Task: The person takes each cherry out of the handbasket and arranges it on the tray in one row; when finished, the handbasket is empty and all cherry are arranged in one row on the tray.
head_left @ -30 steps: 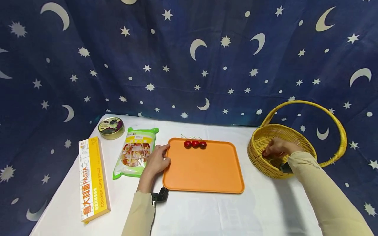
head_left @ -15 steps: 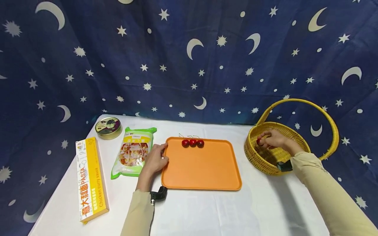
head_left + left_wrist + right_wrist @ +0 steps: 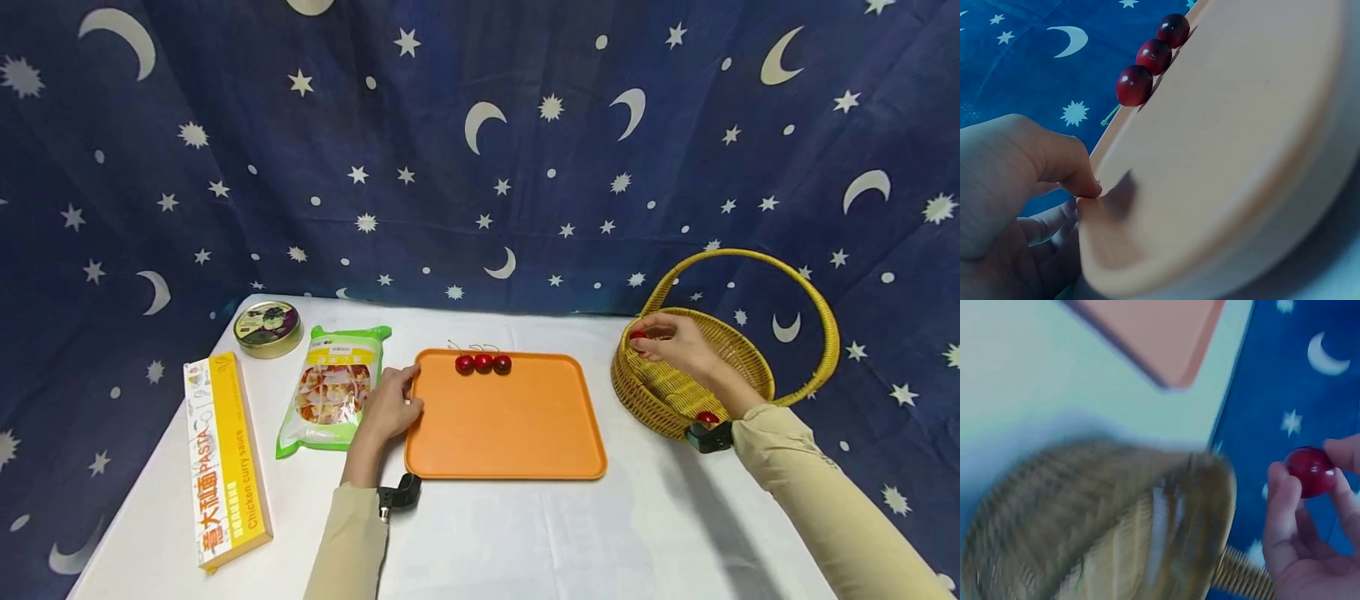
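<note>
In the head view my right hand [image 3: 681, 343] is over the left rim of a yellow wicker basket [image 3: 633, 396], pinching a red cherry [image 3: 638, 335]. The right wrist view shows that cherry [image 3: 1311, 471] between thumb and fingertips. One more cherry [image 3: 707, 417] lies in the basket, near the wrist. My left hand [image 3: 388, 410] grips the left edge of an orange tray [image 3: 506, 425]; in the left wrist view its thumb or finger presses the inner side of the rim while other fingers stay outside. Three cherries [image 3: 483, 363] with stems sit in a row along the tray's far edge.
Left of the tray lie a green and white food bag [image 3: 335, 390], a round tin [image 3: 268, 327] and a yellow and white pasta box [image 3: 227, 458]. The basket's tall handle [image 3: 817, 321] arches up at the right. Behind the white table hangs a dark blue star-and-moon cloth [image 3: 420, 150].
My right hand has lifted the cherry up from inside the basket and moved left to its rim. Another cherry has come into sight in the basket. The left hand stays on the tray.
</note>
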A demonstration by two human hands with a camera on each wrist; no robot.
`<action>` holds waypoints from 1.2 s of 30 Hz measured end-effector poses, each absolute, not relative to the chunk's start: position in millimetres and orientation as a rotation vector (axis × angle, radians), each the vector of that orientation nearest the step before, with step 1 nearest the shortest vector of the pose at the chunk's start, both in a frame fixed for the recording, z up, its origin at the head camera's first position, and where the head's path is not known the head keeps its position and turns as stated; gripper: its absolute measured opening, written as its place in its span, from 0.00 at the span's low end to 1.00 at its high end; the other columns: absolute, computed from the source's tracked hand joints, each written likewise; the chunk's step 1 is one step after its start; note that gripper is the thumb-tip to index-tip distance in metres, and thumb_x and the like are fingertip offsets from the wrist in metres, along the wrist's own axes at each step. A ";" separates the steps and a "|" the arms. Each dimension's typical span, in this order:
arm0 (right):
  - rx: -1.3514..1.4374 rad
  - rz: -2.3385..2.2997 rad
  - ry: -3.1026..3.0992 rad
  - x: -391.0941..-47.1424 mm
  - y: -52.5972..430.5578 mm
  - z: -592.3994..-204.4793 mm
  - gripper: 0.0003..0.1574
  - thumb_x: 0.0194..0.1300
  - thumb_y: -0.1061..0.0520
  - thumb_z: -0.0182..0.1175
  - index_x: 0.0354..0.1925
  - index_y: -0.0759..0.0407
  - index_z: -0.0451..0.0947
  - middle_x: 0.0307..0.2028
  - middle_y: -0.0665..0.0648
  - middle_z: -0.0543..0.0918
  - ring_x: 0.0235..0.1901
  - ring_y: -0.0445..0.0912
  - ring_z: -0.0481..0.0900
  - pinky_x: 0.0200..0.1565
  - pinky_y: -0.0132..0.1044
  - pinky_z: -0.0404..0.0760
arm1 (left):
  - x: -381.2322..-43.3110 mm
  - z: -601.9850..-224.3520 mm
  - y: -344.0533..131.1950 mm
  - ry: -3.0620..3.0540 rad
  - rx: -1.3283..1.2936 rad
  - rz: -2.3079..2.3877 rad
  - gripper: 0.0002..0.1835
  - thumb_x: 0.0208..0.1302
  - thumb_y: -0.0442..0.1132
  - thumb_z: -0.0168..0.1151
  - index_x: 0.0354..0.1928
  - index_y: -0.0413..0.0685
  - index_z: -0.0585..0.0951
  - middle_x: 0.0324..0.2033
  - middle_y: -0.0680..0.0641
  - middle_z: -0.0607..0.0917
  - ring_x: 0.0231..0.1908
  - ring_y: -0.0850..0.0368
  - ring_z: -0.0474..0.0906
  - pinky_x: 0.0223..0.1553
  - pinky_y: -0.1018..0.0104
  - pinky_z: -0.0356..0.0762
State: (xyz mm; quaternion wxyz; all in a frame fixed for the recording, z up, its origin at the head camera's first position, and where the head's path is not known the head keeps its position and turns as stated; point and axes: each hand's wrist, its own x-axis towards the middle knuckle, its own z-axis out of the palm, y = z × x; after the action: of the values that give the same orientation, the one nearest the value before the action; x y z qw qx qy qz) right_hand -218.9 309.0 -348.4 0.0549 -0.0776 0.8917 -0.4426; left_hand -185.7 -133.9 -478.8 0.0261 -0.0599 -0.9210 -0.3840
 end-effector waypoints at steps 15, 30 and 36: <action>-0.281 -1.582 2.654 -236.1 201.2 -420.0 0.20 0.57 0.69 0.64 0.50 0.74 0.78 0.45 0.73 0.80 0.35 0.56 0.83 0.36 0.41 0.83 | -184.7 -480.5 -137.0 -2.827 -0.182 -1.205 0.34 0.50 0.33 0.62 0.65 0.39 0.75 0.42 0.40 0.75 0.38 0.48 0.71 0.34 0.60 0.64; 0.068 -1.546 2.683 -243.4 161.2 -451.3 0.16 0.57 0.64 0.69 0.43 0.71 0.80 0.38 0.66 0.85 0.30 0.48 0.83 0.28 0.36 0.82 | -185.4 -479.7 -133.8 -2.819 -0.179 -1.193 0.33 0.50 0.32 0.63 0.64 0.39 0.76 0.43 0.40 0.76 0.38 0.48 0.71 0.35 0.59 0.66; 0.091 -1.598 2.632 -242.1 156.8 -453.1 0.16 0.58 0.64 0.68 0.43 0.73 0.80 0.36 0.67 0.85 0.24 0.49 0.81 0.26 0.34 0.80 | -185.0 -478.1 -133.6 -2.826 -0.179 -1.197 0.34 0.50 0.33 0.63 0.64 0.39 0.76 0.42 0.41 0.75 0.38 0.49 0.70 0.35 0.59 0.64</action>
State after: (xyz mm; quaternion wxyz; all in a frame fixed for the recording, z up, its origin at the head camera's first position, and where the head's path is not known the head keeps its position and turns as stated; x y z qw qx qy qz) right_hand -242.1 156.8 -453.1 0.0305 0.0294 0.8540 -0.5185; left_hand -185.0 -133.6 -478.1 0.0337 -0.0582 -0.9187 -0.3893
